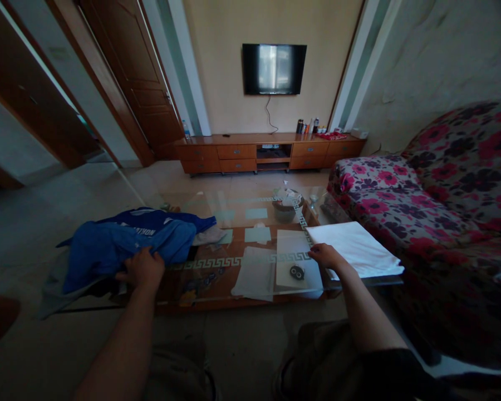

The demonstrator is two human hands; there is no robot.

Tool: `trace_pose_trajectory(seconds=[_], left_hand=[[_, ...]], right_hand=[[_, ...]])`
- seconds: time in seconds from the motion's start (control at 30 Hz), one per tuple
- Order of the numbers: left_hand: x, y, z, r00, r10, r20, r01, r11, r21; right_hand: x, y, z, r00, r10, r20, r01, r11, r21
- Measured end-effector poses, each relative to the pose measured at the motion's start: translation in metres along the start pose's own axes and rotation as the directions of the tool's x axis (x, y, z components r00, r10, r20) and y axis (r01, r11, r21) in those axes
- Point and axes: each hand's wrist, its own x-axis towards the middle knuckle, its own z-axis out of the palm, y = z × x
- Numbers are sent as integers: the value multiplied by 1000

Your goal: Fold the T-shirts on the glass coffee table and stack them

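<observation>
A blue garment (121, 245) lies crumpled on the left end of a glass-topped coffee table (250, 214). My left hand (142, 268) is closed on the garment's near edge. My right hand (324, 256) rests at the near left corner of a folded white cloth (354, 248) on the table's right end, its fingers curled against the cloth. Whether they grip it I cannot make out. A small dark round object (296, 272) lies just left of my right hand.
White sheets (256, 273) lie between my hands. A bowl-like container (286, 206) stands mid-table. A floral sofa (442, 200) runs along the right. A wooden TV cabinet (271, 151) and wall TV (274, 68) are at the far wall, and wooden doors (137, 78) at the left.
</observation>
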Motion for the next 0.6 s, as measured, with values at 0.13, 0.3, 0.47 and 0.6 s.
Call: trace_pose_trajectory(seconds=[0.13,0.3,0.47,0.6], left_hand=[[-1,3,19,988,-101,-116,100,995,-14],[8,26,17,962,-20,-272,-21,989,-149],[-17,105,-7,837,470,-281,-547,724,-420],[-91,172,-30,638,754,-157,-585,342,-736]], right_hand=[[-5,1,-2,1000,6,-4,-6,1000,30],[-5,0,-7,1000,7,-16,-6,994,113],[-9,-35,-5,989,-148,-9,137,892,430],[-31,-81,18,943,-325,75,206,743,637]])
